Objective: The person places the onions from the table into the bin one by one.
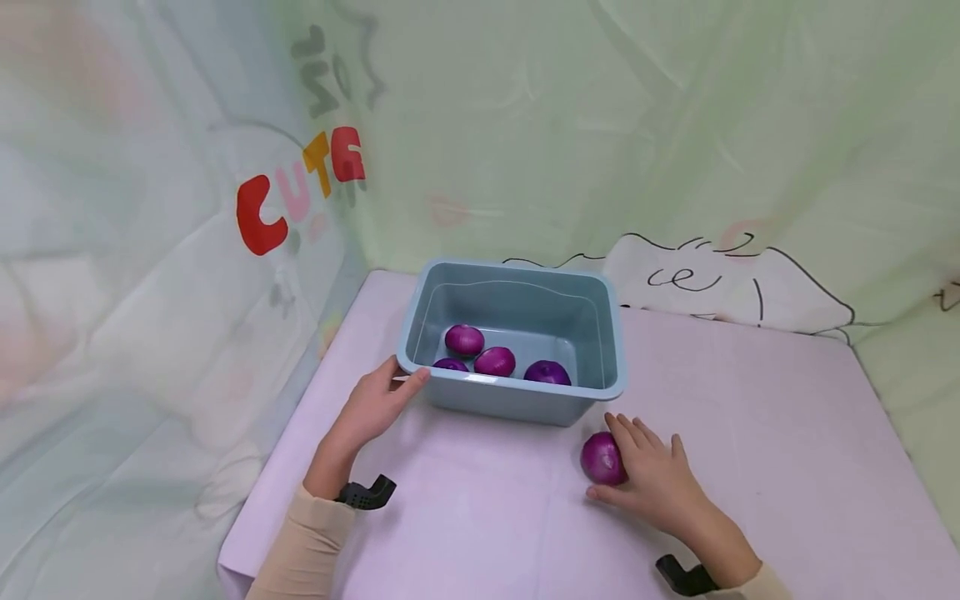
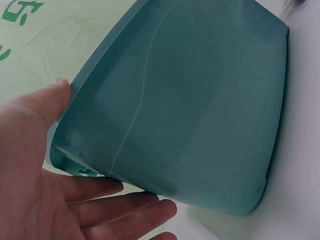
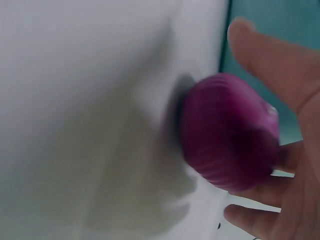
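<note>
A blue tub (image 1: 517, 392) sits on the pink table (image 1: 750, 467), and it is the landmark here. Four purple onions (image 1: 495, 361) lie inside the tub, near its front wall. One more purple onion (image 1: 602, 457) lies on the table just in front of the tub, near its right front corner. The right hand (image 1: 652, 483) is wrapped around this onion from the side, with the fingers (image 3: 265, 47) curved over it and the thumb low by the table, so it is grasping the onion loosely. The left hand (image 1: 375, 404) rests at the left front corner of the tub, with the thumb (image 2: 52, 97) on the rim and the fingers spread flat and relaxed under the edge, not squeezing. What could go wrong? The onion is round and smooth, so it may slip out of the soft grip and roll along the table, maybe off the front edge. The tub is light, so if the left hand pushes too hard on the corner, it may slide or tip. If the onion bumps the tub's rim, it may bounce back out.
</note>
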Tool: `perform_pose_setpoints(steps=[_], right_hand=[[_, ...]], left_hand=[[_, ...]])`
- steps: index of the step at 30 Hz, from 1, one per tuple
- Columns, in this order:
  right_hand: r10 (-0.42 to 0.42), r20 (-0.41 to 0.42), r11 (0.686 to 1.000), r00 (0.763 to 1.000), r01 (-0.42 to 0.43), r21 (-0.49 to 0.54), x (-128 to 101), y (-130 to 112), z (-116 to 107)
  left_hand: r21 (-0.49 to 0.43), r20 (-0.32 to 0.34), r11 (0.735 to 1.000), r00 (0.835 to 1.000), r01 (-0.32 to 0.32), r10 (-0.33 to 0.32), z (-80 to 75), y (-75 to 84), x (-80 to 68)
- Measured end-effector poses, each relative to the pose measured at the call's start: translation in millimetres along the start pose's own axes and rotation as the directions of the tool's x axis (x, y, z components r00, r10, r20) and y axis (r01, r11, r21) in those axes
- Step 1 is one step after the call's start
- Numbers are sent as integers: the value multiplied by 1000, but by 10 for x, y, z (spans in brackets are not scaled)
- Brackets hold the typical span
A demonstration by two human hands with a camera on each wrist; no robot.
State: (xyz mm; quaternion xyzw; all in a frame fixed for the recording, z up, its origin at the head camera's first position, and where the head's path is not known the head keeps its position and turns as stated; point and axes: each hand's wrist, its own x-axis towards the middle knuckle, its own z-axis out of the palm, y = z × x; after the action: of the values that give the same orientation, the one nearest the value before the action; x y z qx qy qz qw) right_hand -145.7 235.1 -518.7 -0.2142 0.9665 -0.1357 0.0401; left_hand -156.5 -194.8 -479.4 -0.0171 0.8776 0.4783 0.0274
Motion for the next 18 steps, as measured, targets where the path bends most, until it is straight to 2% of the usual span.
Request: perform_pose_setpoints(steps=[5, 18], right_hand=[[-11, -28, 999, 1000, 9, -53, -10, 24, 80], [-25, -88, 990, 996, 13, -138, -18, 63, 114]], left_hand=[[7, 2, 1000, 1000, -3, 3, -3, 6, -10], [8, 7, 1000, 1000, -6, 6, -2, 29, -8]])
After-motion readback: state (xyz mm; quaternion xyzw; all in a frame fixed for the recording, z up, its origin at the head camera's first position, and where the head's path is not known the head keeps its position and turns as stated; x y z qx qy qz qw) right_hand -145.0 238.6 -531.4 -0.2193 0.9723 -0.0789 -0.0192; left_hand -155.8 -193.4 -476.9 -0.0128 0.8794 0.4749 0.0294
